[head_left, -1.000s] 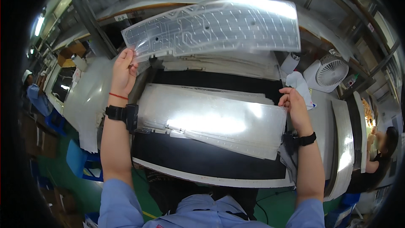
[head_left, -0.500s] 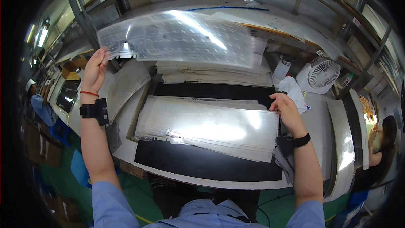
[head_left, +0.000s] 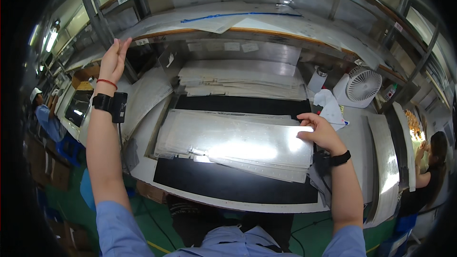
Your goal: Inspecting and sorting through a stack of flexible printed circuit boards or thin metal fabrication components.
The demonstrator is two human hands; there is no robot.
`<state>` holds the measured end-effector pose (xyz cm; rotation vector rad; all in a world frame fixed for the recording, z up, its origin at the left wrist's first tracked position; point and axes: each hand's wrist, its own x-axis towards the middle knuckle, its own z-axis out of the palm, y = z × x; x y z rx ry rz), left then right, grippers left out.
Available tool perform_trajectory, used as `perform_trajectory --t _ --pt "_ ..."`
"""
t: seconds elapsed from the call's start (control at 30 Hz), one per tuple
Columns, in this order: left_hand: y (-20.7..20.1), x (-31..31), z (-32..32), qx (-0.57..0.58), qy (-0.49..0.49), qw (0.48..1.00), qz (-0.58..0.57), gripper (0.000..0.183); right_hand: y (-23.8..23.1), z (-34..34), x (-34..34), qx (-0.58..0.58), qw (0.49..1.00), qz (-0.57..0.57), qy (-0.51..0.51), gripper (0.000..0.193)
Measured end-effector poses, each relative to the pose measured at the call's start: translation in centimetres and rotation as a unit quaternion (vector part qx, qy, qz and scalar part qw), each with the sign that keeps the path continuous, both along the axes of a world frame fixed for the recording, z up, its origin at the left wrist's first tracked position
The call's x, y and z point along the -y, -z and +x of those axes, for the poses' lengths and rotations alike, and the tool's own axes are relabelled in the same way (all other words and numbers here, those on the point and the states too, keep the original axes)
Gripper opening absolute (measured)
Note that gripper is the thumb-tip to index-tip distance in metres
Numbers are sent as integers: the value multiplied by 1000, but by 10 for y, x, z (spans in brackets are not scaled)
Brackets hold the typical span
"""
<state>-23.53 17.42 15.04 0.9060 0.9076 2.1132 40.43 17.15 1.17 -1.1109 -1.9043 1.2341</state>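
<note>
My left hand [head_left: 115, 62] is raised at the far left by the shelf post. Its fingers are stretched out, with nothing in them. At the right end of the near stack of clear plastic sheets [head_left: 238, 135], my right hand [head_left: 321, 131] has thumb and forefinger apart at the top sheet's corner. Light glares off this stack, whose sheets lie slightly fanned with notched near edges. Beyond it, a second stack of similar sheets [head_left: 238, 77] rests toward the back. Both stacks lie on or beside a black mat [head_left: 228, 185] on the white table.
A white fan [head_left: 359, 86], a pale canister [head_left: 317, 79] and a crumpled white cloth [head_left: 329, 107] stand back right. Curved sheets lean left [head_left: 145, 97] and right [head_left: 384, 166]. A wood-edged shelf [head_left: 266, 29] spans the back. Other people sit far left and far right.
The large clear sheet that my left hand held up is out of that hand, whose fingers have opened. My right hand has shifted slightly left over the near stack's corner.
</note>
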Motion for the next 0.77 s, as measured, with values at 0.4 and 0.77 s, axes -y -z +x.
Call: perform_trajectory --t 0.4,0.77 --pt "92 13 98 -143 119 982 -42 28 6 -5 -7 -65 996 8 59 16" --pt "158 6 109 -185 325 881 -289 54 24 -8 -18 -155 981 -30 115 21"
